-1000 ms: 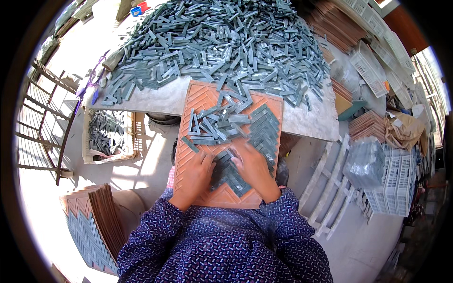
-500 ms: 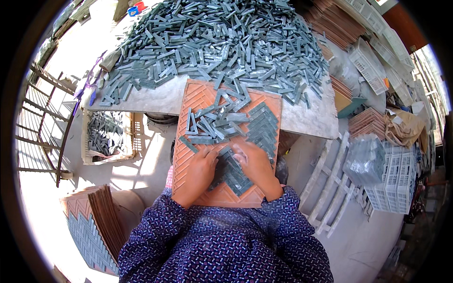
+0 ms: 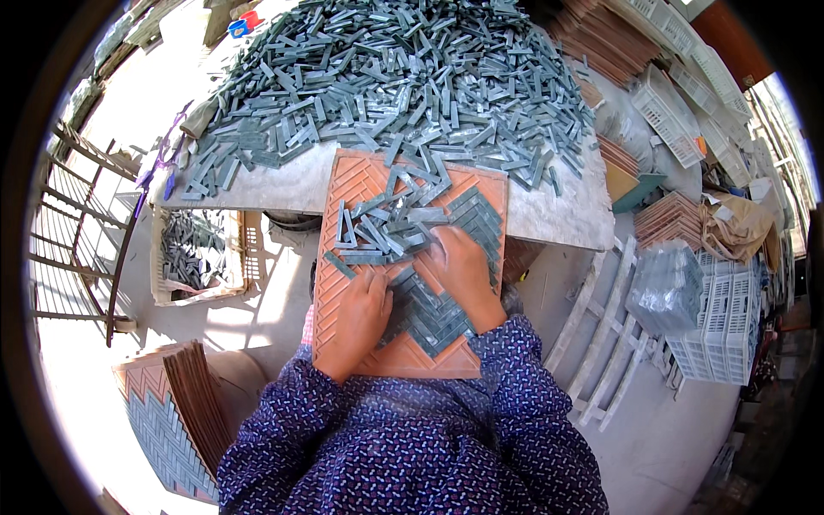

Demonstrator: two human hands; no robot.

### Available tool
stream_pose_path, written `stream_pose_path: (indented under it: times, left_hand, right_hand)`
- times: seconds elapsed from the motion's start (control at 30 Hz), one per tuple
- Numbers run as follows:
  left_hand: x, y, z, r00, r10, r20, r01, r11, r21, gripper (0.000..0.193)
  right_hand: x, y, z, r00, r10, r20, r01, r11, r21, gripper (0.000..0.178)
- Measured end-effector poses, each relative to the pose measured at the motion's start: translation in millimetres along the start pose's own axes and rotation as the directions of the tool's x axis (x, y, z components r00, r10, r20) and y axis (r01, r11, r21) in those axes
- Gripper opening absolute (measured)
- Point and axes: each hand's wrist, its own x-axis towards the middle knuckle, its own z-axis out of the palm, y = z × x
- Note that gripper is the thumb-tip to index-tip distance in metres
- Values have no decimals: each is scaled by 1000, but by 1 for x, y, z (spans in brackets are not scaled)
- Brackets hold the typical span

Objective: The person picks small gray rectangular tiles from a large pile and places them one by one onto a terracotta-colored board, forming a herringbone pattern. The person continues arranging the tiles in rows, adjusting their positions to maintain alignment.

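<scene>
Over a grooved orange tray [image 3: 331,296], both hands bent among dark green strips.
At the tray's seven o'clock, the left hand [image 3: 362,316] had its fingers curled narrow; at three, the right hand [image 3: 464,270], also narrowed, met the edge of the loose strips [image 3: 375,236] toward eleven. Whether either gripped one could not be told. Laid strips [image 3: 433,319] formed herringbone at five. A brushing knuckle could probably unseat those, and a dip of the tray might send the loose ones sliding. These also covered grooves beneath them. At twelve, a table [image 3: 558,216] bore a great pile [image 3: 386,94]; at nine stood a strip-filled crate [image 3: 157,257], at eight stacked trays [image 3: 190,399], past three white crates [image 3: 717,343].
</scene>
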Motion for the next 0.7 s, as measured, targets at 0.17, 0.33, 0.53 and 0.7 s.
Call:
stream_pose_path:
  times: [0.17, 0.33, 0.53, 0.7]
  left_hand:
    - [-1, -7, -4, 998, -36, 57, 42, 994, -104, 28]
    - [3, -7, -10, 992, -11, 125, 15, 999, -31, 34]
    - [-4, -11, -8, 978, 136, 161, -145, 988, 44, 26]
    - [-3, -3, -13, 987, -25, 159, 39, 996, -80, 22]
  right_hand:
    - [-24, -10, -20, 935, 326, 137, -353, 885, 304, 25]
    - [-64, -12, -31, 844, 461, 275, -518, 568, 640, 22]
    - [-89, -19, -35, 843, 450, 294, -512, 506, 695, 22]
    - [-90, -21, -36, 850, 435, 297, -503, 503, 703, 23]
